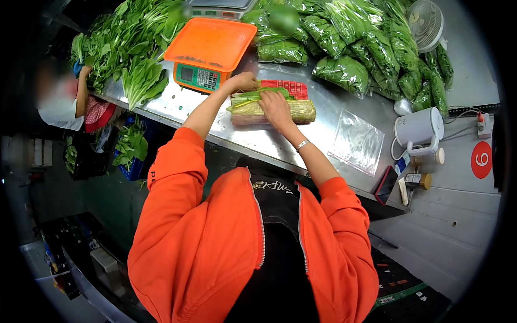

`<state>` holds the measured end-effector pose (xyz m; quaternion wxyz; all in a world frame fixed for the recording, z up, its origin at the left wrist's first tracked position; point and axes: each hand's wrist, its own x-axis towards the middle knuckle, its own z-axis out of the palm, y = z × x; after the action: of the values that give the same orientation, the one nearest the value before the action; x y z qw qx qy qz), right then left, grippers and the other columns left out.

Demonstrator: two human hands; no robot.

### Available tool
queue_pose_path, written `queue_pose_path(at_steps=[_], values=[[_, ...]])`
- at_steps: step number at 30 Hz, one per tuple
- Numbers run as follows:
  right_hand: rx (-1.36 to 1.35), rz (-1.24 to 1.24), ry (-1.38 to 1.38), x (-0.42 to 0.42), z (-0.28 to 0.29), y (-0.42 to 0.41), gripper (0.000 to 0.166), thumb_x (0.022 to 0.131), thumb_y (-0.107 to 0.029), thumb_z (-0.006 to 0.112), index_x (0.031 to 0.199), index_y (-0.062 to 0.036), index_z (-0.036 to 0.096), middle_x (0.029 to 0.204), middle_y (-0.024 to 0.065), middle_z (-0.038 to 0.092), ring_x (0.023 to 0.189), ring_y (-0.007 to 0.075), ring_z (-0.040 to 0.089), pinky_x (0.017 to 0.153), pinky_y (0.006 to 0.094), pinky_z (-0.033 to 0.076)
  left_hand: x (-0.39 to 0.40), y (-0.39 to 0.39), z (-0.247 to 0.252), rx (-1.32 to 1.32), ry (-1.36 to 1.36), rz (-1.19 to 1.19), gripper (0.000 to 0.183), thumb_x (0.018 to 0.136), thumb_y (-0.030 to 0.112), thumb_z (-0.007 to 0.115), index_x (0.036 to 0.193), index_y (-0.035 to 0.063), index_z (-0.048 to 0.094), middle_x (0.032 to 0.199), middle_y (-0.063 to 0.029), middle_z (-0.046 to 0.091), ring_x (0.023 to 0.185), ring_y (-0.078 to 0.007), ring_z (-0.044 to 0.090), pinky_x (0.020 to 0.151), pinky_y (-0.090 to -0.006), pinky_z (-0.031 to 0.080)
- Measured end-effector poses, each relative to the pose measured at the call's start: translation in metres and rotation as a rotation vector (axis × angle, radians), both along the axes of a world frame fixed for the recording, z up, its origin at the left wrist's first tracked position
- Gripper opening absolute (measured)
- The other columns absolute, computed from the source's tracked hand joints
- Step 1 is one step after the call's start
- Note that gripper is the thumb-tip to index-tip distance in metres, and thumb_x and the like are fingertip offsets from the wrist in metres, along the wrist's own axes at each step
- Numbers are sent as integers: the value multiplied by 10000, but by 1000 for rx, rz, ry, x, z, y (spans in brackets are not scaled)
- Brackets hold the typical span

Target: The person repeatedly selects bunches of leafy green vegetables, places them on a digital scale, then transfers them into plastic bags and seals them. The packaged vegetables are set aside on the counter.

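A bundle of leafy greens (250,96) lies on the steel table (323,82), between a red patterned plastic sheet (297,89) and a yellowish film-covered roll (299,112). My right hand (275,105) is laid over the greens and the roll, its fingers curled onto the leaves. At the sheet's left end, the fingers of my left hand (245,82) close on the red edge; the fingertips are partly hidden. To the right of the roll lies a flat clear plastic bag (357,141).
An orange-topped digital scale (210,42) stands just beyond my left arm. Loose greens (121,44) are heaped at the left, where another person's hand (84,70) reaches in. Bagged greens (343,74) pile up behind. A white kettle (418,127) and a fan (424,25) stand right.
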<state>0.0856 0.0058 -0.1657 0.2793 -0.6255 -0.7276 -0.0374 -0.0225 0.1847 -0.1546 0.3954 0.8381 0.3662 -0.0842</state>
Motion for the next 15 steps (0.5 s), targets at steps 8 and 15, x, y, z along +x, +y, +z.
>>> queue_pose_path(at_steps=[8,15], values=[[98,-141,43,-20,-3,-25,334,767,-159,620,1057,-10,547,1019,133,562,987,289,523,852,376,424,-43,-62,20,179,-117,-380,603,840,516,529,1172,14,495,1089,-209,548,1032,-340,518,856,-413,399],[78,-77,77,-10,24,-28,570,715,-275,685,1157,12,468,1145,185,472,1104,343,442,928,451,374,-61,-83,23,386,-185,-351,538,882,366,514,1319,81,382,1296,-136,454,1183,-340,407,978,-446,310]])
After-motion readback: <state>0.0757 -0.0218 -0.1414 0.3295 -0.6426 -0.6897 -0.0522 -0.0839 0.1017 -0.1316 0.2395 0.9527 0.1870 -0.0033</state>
